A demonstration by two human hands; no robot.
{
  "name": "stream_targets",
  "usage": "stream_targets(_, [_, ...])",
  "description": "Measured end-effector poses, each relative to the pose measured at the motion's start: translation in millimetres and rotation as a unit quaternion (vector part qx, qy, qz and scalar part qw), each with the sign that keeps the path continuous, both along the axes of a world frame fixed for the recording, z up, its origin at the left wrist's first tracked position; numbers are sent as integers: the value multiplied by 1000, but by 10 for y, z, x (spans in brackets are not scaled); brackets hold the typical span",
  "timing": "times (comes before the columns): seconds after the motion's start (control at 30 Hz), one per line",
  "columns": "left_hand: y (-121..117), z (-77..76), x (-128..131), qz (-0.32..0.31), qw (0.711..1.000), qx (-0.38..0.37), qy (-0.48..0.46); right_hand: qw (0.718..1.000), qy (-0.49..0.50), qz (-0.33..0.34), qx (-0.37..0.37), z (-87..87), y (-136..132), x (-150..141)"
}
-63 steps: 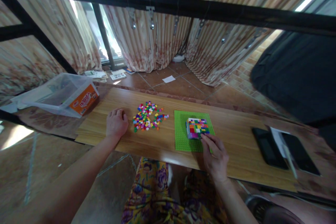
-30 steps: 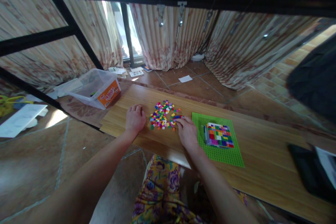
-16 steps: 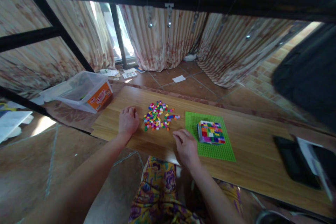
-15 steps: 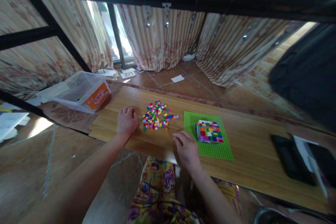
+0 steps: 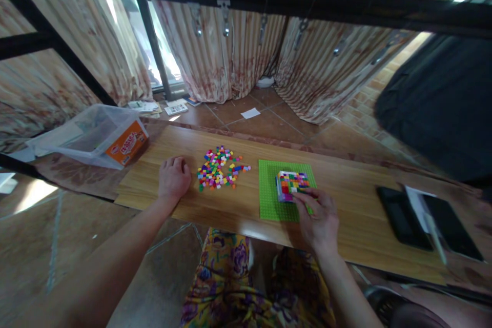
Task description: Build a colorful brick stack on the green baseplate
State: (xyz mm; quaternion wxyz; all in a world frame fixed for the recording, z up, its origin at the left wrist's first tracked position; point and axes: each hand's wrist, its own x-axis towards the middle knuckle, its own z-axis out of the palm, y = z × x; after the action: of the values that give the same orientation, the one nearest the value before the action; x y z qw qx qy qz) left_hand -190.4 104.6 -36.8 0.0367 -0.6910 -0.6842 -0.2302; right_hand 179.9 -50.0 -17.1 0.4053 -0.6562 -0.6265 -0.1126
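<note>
My left hand [image 5: 174, 178] rests on the wooden table with its fingers curled in; whatever they may hold is hidden. Just right of it lies a loose pile of small colourful toy bricks [image 5: 216, 169]. A green studded baseplate [image 5: 268, 200] carries a low block built of many-coloured bricks [image 5: 289, 184]. At the near right corner of this block is my right hand [image 5: 318, 215], thumb and fingers closed together against its top. The fingers cover that corner, and anything pinched between them is too small to make out.
A clear plastic bin [image 5: 90, 136] with an orange label stands at the table's left end. Dark flat devices [image 5: 403, 218] and a white sheet lie on the right. A black metal bar [image 5: 246, 5] crosses above, before striped curtains. Papers lie on the floor beyond.
My right hand has moved right, from the table left of the baseplate to the brick block's near right corner. My left hand stays in place. The whole view has shifted slightly.
</note>
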Motion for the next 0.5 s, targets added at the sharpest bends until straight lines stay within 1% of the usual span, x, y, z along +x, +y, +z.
stream_targets(0.2, [-3, -5, -4, -2, 1000, 1, 1, 1000, -8, -5, -17, -38, 43, -13])
stream_targets(0.5, [2, -24, -13, -9, 1000, 15, -15, 998, 47, -38, -15, -29, 62, -137])
